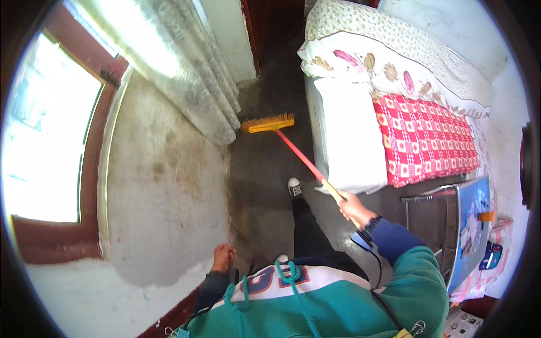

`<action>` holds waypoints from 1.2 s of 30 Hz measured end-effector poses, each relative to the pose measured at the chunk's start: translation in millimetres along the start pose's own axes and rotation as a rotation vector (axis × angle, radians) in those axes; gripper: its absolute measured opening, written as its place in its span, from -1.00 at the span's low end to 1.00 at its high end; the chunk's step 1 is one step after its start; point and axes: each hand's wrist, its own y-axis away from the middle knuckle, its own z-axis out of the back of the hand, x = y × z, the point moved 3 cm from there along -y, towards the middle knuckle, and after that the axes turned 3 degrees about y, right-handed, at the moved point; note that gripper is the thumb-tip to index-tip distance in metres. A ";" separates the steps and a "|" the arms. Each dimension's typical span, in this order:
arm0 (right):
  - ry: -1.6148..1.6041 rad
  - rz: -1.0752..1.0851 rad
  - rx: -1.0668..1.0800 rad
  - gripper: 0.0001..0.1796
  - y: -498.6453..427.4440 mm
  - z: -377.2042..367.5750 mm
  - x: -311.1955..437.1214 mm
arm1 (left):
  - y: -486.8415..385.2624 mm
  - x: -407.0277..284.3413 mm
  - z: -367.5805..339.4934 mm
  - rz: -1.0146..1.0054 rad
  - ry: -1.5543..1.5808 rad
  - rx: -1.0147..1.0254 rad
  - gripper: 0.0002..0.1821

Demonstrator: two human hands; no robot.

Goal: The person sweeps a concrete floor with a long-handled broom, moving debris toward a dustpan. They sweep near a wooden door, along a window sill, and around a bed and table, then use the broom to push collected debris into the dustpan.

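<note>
My right hand grips the pale upper end of a broom handle, which turns red lower down. The handle slants away to a yellow broom head on the dark floor. Its bristles point away from me and lie between the curtain's hem and the bed. My left hand hangs low beside the wall, its fingers curled, and nothing shows in it.
A pale patterned curtain hangs beside a window on the left. On the right is a bed with a white sheet and a red checked quilt. Nearer stands a blue-topped table. Dark floor runs between wall and bed.
</note>
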 end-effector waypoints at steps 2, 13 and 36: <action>0.261 0.079 -0.107 -0.80 -84.2 5.5 48.9 | -2.1 -14.4 6.4 -0.104 -0.142 0.044 -0.79; 0.354 0.103 -0.174 -0.56 -401.4 -46.5 254.0 | 8.5 -121.6 -96.8 0.158 -0.068 -0.255 -0.75; 0.516 0.213 -0.216 -0.61 -406.2 -138.8 375.9 | -62.7 -79.2 -66.9 -1.140 -1.063 0.061 -0.79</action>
